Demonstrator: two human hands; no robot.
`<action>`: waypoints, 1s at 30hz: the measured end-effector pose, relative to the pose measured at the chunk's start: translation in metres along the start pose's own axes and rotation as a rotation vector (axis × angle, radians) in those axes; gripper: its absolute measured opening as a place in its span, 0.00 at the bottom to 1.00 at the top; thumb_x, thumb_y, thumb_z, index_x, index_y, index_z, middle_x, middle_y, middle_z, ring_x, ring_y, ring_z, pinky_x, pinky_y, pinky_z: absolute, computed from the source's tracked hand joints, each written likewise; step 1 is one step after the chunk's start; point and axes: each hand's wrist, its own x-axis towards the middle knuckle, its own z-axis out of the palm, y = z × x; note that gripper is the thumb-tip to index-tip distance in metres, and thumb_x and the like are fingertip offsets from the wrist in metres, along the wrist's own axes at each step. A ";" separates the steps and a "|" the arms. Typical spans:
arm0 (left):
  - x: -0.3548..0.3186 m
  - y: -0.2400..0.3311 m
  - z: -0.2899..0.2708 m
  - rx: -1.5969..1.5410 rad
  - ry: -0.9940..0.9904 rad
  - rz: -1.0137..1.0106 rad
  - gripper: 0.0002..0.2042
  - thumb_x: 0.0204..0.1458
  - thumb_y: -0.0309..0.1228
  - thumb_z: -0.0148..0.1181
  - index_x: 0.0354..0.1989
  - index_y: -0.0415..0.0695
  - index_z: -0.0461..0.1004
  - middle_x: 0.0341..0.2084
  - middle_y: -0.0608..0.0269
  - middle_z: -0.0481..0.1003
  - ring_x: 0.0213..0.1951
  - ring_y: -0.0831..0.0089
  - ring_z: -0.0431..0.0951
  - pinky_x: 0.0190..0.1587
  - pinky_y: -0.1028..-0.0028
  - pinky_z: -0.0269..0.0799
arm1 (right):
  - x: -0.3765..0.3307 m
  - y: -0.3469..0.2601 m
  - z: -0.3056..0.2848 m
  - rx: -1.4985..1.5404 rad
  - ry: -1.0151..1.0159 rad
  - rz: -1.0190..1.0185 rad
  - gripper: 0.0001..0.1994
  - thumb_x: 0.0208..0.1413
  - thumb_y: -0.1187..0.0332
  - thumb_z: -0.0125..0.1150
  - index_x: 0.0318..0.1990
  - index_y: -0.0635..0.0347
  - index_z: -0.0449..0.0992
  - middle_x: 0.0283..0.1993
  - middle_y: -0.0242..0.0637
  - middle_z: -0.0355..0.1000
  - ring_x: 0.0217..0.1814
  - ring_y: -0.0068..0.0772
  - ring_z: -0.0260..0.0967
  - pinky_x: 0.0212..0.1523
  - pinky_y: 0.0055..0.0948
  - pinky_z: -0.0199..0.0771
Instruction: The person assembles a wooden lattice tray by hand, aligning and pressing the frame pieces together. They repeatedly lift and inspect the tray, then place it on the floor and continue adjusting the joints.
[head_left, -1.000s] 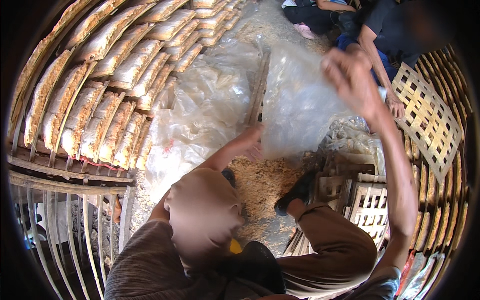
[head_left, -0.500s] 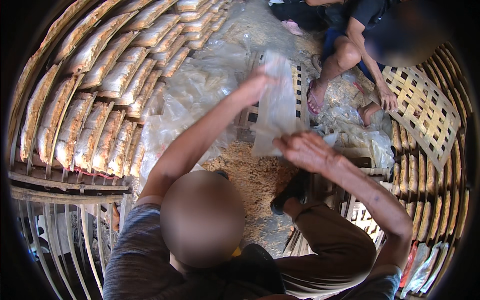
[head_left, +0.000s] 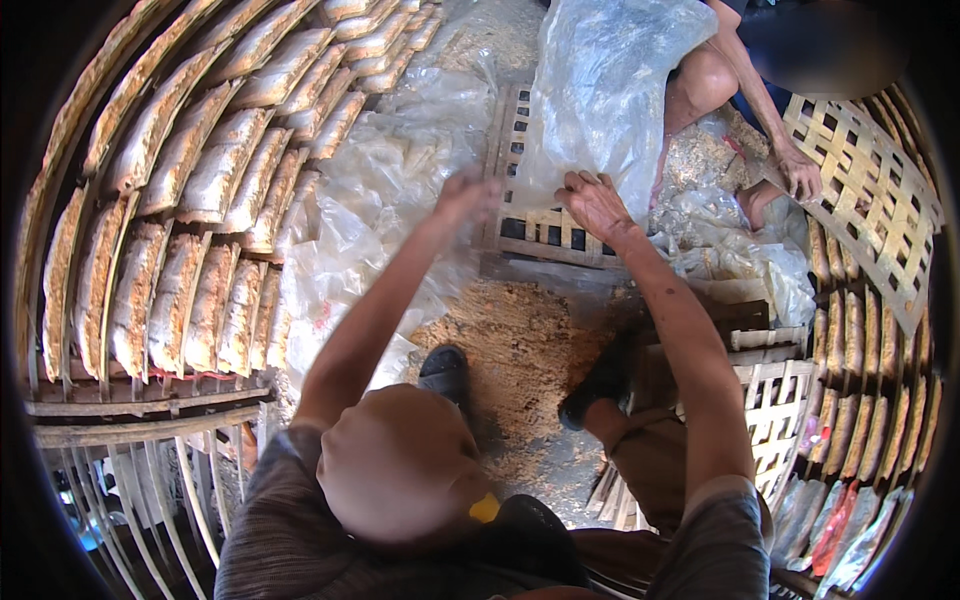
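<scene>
A clear plastic sheet [head_left: 615, 85] is spread out in the air over a woven bamboo lattice panel [head_left: 535, 237] with a flat rim. My right hand [head_left: 600, 210] is at the sheet's near edge, its fingers curled and closed on it. Beside the sheet's near left corner is my left hand [head_left: 468, 200], smeared by motion. Whether its fingers hold the plastic cannot be made out. The sheet hides most of the panel; its left and near sides show.
Crumpled plastic sheets [head_left: 375, 185] lie to the left. Racks of white slabs with brown edges [head_left: 190, 290] stand at far left, with more racks [head_left: 850, 330] at right. A co-worker's hand [head_left: 800, 172] touches another woven panel [head_left: 870, 190]. Brown crumbs [head_left: 510, 340] cover the floor.
The plastic sheet, gathered into a narrow strip between my hands before, is now opened wide and billows away from me. My left hand has come nearer and left; my right hand has moved slightly farther away.
</scene>
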 end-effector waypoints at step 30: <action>-0.286 -0.207 -0.067 -0.105 0.164 -0.138 0.23 0.66 0.39 0.61 0.66 0.47 0.66 0.49 0.54 0.79 0.49 0.60 0.83 0.49 0.62 0.81 | -0.020 -0.033 0.103 0.319 -0.413 0.298 0.39 0.64 0.60 0.57 0.80 0.35 0.45 0.85 0.40 0.36 0.85 0.56 0.35 0.73 0.81 0.41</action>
